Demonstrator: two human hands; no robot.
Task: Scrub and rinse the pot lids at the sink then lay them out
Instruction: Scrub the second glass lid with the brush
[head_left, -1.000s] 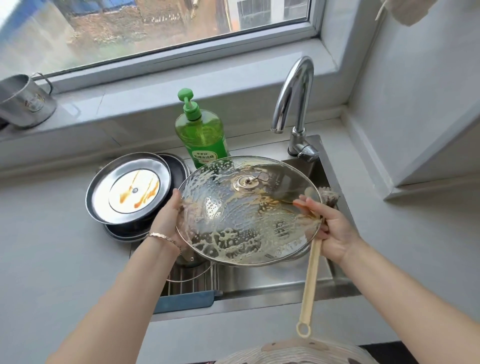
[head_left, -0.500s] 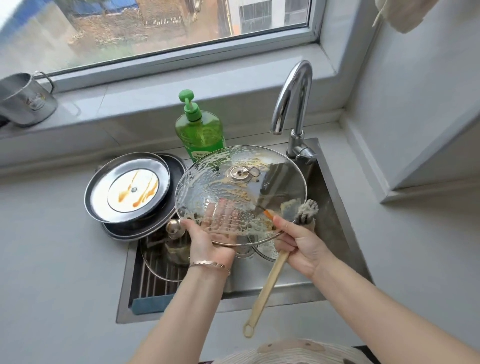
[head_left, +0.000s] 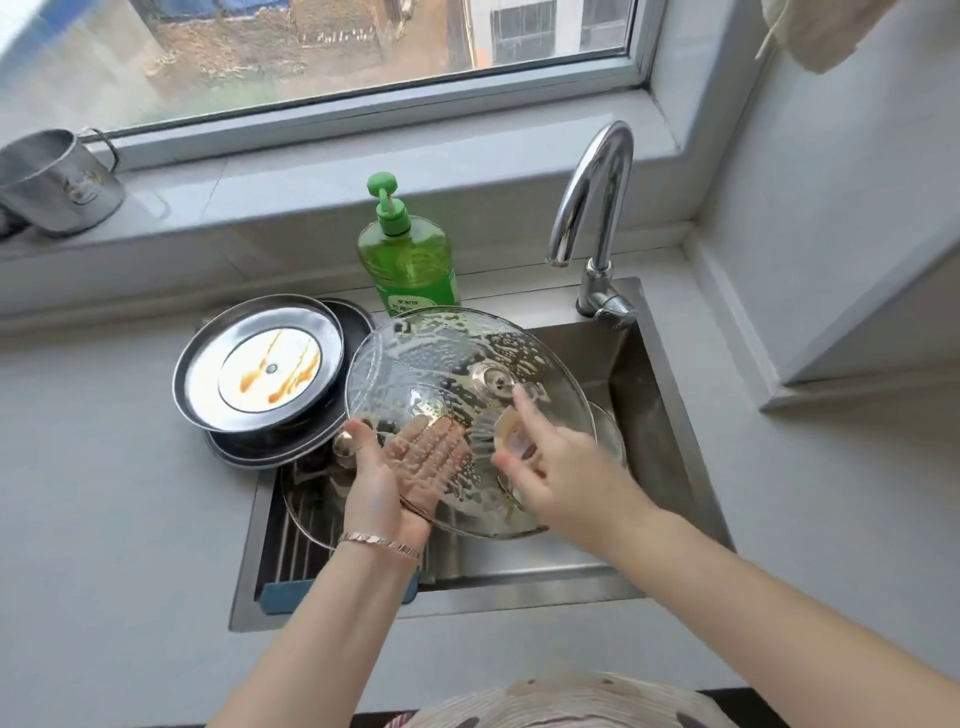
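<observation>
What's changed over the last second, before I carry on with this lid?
The right hand let go of the brush, now out of sight, and reaches empty across the glass lid. The left hand shifted from the rim's left side to beneath the lid. Soap bottle, faucet and stacked metal lids stayed put.

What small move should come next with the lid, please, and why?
Probably the right hand should open the tap: the lid, held by the left hand, is sudsy, no water runs, and the right hand holds nothing.
</observation>
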